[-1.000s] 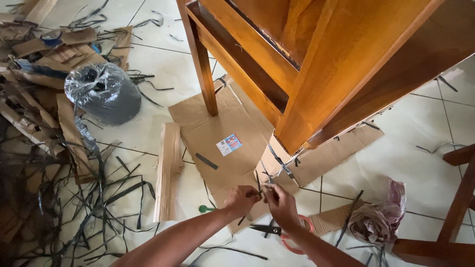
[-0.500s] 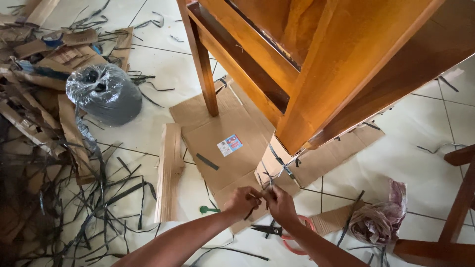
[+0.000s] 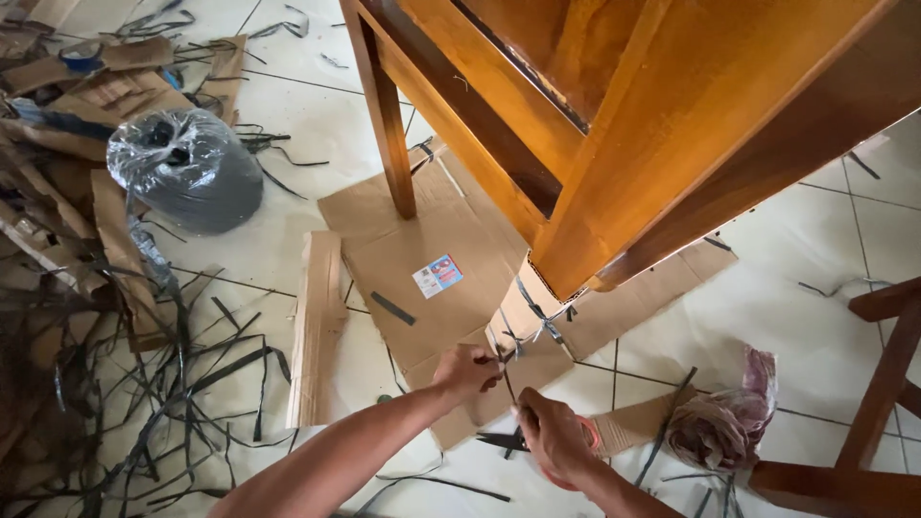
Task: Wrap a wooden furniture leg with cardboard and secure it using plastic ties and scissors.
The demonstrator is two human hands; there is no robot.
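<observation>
The left hand [image 3: 467, 369] pinches the dark strap [image 3: 506, 369] taut by the cardboard-wrapped table leg [image 3: 526, 312], while the right hand [image 3: 552, 436] closes on the orange-handled scissors [image 3: 537, 443] on the floor tiles; best cut close to the knot.

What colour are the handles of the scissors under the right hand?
Orange-red handles on the scissors, partly covered by the right hand; the head view shows them.
</observation>
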